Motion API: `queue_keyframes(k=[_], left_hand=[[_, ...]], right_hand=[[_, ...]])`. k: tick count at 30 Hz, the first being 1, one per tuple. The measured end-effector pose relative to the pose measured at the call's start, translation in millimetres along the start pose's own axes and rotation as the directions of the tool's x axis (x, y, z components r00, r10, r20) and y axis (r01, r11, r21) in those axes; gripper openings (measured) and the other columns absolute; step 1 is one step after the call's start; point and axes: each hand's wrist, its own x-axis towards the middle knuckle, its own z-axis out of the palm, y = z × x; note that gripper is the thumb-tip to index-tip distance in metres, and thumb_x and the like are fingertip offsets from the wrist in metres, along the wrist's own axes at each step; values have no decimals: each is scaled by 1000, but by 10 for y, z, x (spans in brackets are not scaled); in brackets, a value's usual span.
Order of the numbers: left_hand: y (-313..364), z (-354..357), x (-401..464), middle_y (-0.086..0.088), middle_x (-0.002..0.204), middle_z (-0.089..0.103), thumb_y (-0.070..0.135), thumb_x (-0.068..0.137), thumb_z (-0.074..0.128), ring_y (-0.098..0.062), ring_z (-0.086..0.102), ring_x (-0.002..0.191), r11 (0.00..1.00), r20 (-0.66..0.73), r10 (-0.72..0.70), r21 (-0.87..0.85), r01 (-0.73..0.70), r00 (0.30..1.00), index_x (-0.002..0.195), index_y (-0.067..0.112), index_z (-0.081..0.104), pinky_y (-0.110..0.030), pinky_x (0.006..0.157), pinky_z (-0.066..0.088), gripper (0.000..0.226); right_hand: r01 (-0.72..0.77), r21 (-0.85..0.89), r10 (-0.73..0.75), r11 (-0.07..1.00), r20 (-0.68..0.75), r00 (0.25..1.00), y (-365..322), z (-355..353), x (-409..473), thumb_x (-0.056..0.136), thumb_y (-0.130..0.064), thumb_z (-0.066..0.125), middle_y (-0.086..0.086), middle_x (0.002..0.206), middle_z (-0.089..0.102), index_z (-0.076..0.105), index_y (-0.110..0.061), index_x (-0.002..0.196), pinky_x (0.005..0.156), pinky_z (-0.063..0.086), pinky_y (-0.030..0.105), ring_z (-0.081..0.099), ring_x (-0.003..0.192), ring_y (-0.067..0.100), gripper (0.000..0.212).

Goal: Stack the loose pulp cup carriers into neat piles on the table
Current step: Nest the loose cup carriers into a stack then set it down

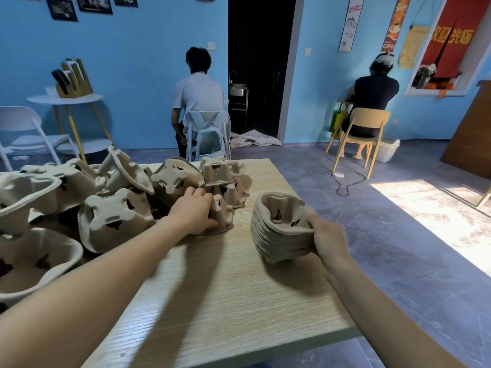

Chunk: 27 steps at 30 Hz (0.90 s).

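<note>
A nested stack of pulp cup carriers stands near the right edge of the wooden table, cups facing up. My right hand grips its near right side, thumb on the top rim. My left hand grips a single upturned carrier lying at the middle of the table. A jumble of loose carriers covers the left half of the table, some upside down, some tilted. Two more carriers sit piled behind my left hand.
The table's right edge runs just past the stack, with tiled floor beyond. Two people sit with their backs to me on chairs farther off. A white chair and a round side table stand at the far left.
</note>
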Motion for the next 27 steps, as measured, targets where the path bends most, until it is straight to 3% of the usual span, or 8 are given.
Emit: queue_keyframes(k=[9, 12, 15, 17, 19, 23, 27], left_hand=[[-18, -44, -96, -6, 125, 46, 40, 74, 75, -25, 38, 116, 988, 49, -4, -155, 12, 999, 127, 16, 48, -34, 98, 38, 64], [-34, -84, -173, -5, 117, 48, 35, 77, 73, -19, 46, 104, 936, 67, -35, -346, 56, 997, 123, 15, 50, -27, 85, 41, 55], [-44, -144, -264, -2, 103, 58, 32, 82, 69, -17, 53, 92, 790, 89, -78, -602, 117, 993, 111, 15, 57, -26, 73, 43, 36], [-35, -181, -337, -2, 94, 64, 27, 87, 64, -17, 57, 88, 635, 125, -76, -758, 145, 989, 102, 15, 62, -27, 75, 44, 20], [-9, -195, -398, -2, 90, 67, 24, 89, 62, -16, 59, 85, 554, 149, -43, -820, 147, 988, 96, 17, 64, -26, 76, 45, 10], [82, -130, -466, -3, 93, 68, 19, 89, 62, -19, 62, 89, 536, 153, -34, -831, 147, 988, 91, 23, 61, -38, 91, 51, 6], [156, -78, -541, -3, 93, 69, 19, 91, 56, -23, 63, 93, 497, 150, -57, -853, 159, 987, 90, 27, 65, -47, 93, 50, 11]], right_hand=[[8, -8, -7, 1000, 22, 1000, 28, -17, 11, 84, -26, 57, 8, 72, 44, 53, -11, 67, 68, 34, 40, 42, 72, 23, 23], [2, -17, -2, 1000, 23, 1000, 26, -28, 0, 83, -27, 57, 9, 73, 45, 55, -11, 69, 69, 35, 40, 43, 73, 24, 22], [5, -7, -5, 1000, 31, 1000, 22, -49, -33, 83, -25, 57, 9, 76, 43, 54, -11, 76, 68, 34, 40, 41, 74, 23, 17], [17, 3, -18, 1000, 35, 999, 29, -58, -52, 84, -23, 57, 8, 75, 41, 52, -11, 74, 68, 34, 39, 40, 74, 23, 17], [29, 6, -29, 1000, 36, 999, 39, -57, -85, 85, -22, 57, 7, 73, 39, 50, -11, 73, 68, 34, 39, 39, 73, 23, 18], [47, -14, -47, 999, 22, 999, 68, -39, -145, 84, -24, 58, 8, 75, 41, 52, -9, 74, 68, 35, 39, 40, 74, 23, 19], [47, -41, -47, 998, -3, 999, 59, -27, -187, 86, -24, 56, 8, 75, 43, 53, -7, 74, 68, 35, 38, 40, 73, 23, 22]])
